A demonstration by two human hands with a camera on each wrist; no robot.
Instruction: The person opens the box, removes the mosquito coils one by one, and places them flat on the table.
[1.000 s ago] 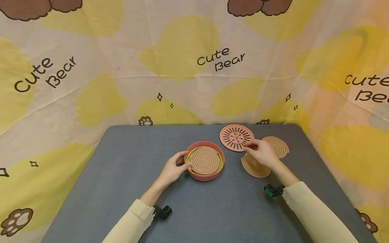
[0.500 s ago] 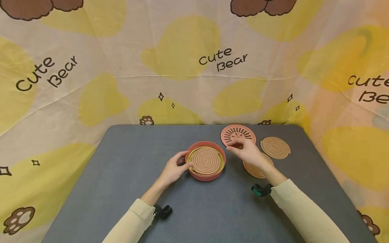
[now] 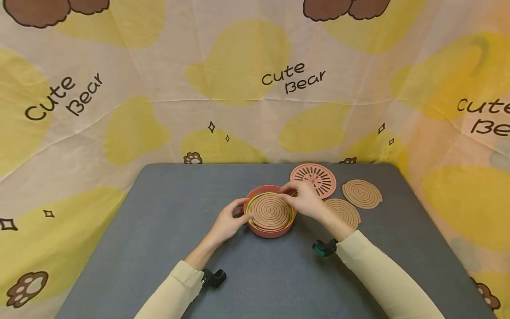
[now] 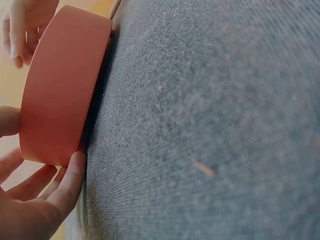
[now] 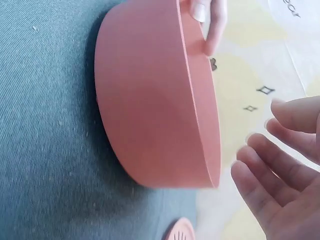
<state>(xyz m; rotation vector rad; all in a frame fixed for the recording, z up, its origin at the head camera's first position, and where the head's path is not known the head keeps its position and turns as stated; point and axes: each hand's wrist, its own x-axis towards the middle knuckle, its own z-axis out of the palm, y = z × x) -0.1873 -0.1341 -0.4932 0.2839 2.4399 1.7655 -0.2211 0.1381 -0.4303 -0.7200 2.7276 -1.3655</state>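
A round coral-pink mosquito coil holder (image 3: 270, 234) sits on the table, with a brown mosquito coil (image 3: 271, 212) lying inside and a yellow-green ring (image 3: 250, 206) showing around the coil. My left hand (image 3: 226, 226) holds the holder by its left side, thumb at the rim and fingers against the outer wall in the left wrist view. Over the holder's right rim hovers my right hand (image 3: 307, 201), its fingers loosely bent. In the right wrist view nothing shows between the right thumb and fingers, which stand apart from the pink wall (image 5: 150, 100).
Behind and to the right lies a slotted pink lid (image 3: 318, 175). Two more mosquito coils rest on the grey table (image 3: 179, 199): one coil (image 3: 361, 194) at the far right, another coil (image 3: 344, 212) partly behind my right forearm. A printed cloth (image 3: 239, 66) hangs behind the table.
My right hand has moved left from above the loose coils and lid to the holder's right rim, uncovering the far-right coil. My left hand and the holder have stayed put.
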